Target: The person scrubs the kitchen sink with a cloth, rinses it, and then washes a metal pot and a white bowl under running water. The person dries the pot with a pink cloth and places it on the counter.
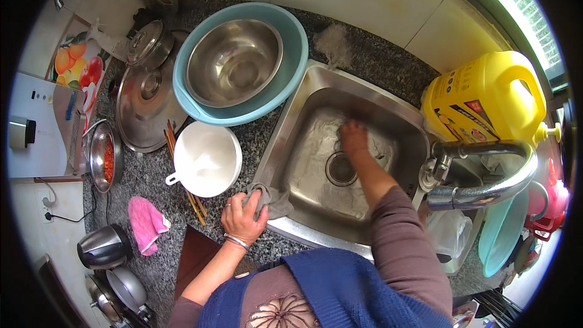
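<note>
My left hand (243, 218) rests on the speckled stone counter at the sink's left edge, its fingertips on a crumpled grey cloth (272, 201) that hangs over the rim. Down in the stainless steel sink (314, 164) is my right hand (354, 139), blurred, against the wet bottom just above the drain strainer (341, 168). Whether it holds something cannot be seen. A white plastic bowl with a small handle (207, 159) stands beyond my left hand, over some wooden chopsticks (198, 205). Behind it, a steel bowl (234, 64) sits inside a light blue basin (296, 54).
A chrome faucet (492, 196) and a yellow jug with a pump (483, 95) stand right of the sink. On the left lie a pink cloth (145, 225), a large steel lid (150, 109), a bowl of chopped red food (108, 157) and a kettle (104, 247).
</note>
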The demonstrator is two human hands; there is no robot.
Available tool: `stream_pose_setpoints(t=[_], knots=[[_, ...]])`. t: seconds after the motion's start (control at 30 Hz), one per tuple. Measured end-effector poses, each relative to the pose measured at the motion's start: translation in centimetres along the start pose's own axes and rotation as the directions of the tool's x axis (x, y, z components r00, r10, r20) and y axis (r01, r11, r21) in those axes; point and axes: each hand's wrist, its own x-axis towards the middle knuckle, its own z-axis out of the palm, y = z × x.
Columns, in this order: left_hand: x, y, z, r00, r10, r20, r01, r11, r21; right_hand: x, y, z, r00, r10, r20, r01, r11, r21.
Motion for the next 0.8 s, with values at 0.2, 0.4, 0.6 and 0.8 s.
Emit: stream_pose_setpoints(t=[0.2,0.4,0.6,0.8], knots=[[0.0,0.1,0.1,1.000,-0.015,-0.010,0.015,1.000,-0.010,-11.5,3.2,-2.4,0.906,0.233,0.354,-0.264,0.964,0.042],[0.1,0.2,0.1,1.000,-0.009,-0.027,0.009,1.000,-0.009,-15.7,2.0,1.3,0.928,0.110,0.356,-0.277,0.844,0.460],[0.1,0.1,0.3,0.999,0.001,-0.054,0.000,1.000,0.006,-14.6,4.6,0.8,0.956,0.197,0.217,-0.275,0.860,0.431],[0.1,0.3,0.3,0.998,-0.001,-0.067,0.001,1.000,0.008,-13.6,4.4,-0.7,0.709,0.204,0.675,-0.684,-0.036,0.729]])
